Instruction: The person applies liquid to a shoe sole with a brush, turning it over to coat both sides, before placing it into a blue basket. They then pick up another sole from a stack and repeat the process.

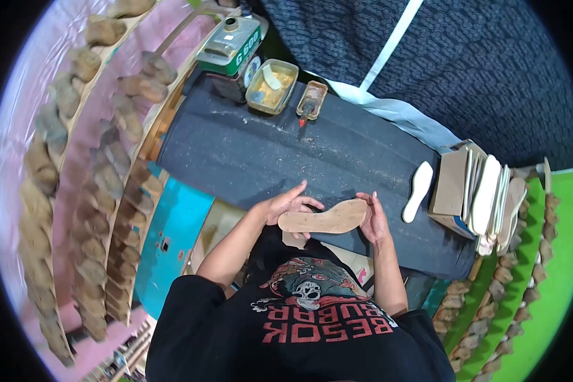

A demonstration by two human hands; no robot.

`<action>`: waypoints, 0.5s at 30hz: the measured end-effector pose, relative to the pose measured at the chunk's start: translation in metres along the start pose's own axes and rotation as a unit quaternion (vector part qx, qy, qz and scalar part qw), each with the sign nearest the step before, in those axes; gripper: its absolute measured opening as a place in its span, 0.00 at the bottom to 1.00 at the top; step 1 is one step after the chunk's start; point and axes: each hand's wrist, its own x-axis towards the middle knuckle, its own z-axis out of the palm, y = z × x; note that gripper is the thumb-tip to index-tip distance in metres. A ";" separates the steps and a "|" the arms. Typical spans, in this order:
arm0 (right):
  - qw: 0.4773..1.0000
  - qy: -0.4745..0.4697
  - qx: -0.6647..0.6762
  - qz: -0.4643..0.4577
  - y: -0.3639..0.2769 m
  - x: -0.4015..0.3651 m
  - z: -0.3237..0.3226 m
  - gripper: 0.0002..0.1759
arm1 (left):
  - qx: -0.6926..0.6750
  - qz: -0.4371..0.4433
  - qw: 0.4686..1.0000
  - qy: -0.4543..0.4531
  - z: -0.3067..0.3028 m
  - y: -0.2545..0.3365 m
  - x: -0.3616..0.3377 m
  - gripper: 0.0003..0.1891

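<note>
A tan, sole-shaped insole (323, 219) lies sideways between my two hands at the near edge of the dark-covered table (261, 153). My left hand (288, 207) supports its broad rounded end, with the fingers partly spread and the thumb side raised. At the other end, my right hand (374, 219) holds the edge, fingers pointing up. Beneath the insole, near my left hand, a small pale flap (294, 240) shows. A white insole (417, 192) lies apart on the table, to the right.
A cardboard box (449, 191) of upright insoles stands at the right end. Toward the back left are a green-and-white can (229, 44), a plastic tub (272, 87) and a small tray with a brush (312, 100). Shoe lasts (124, 118) line shelves on both sides.
</note>
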 end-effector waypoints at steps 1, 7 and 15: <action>1.000 -0.029 -0.006 0.012 -0.001 -0.001 -0.007 0.29 | 0.007 0.016 0.999 0.040 0.005 -0.007 -0.004 0.49; 0.973 -0.160 -0.087 0.142 -0.004 -0.003 -0.012 0.33 | -0.055 0.151 0.956 0.245 0.041 -0.081 -0.024 0.42; 0.884 -0.327 -0.221 0.251 0.022 -0.014 0.032 0.27 | -0.254 0.371 0.764 0.462 0.093 -0.239 -0.056 0.33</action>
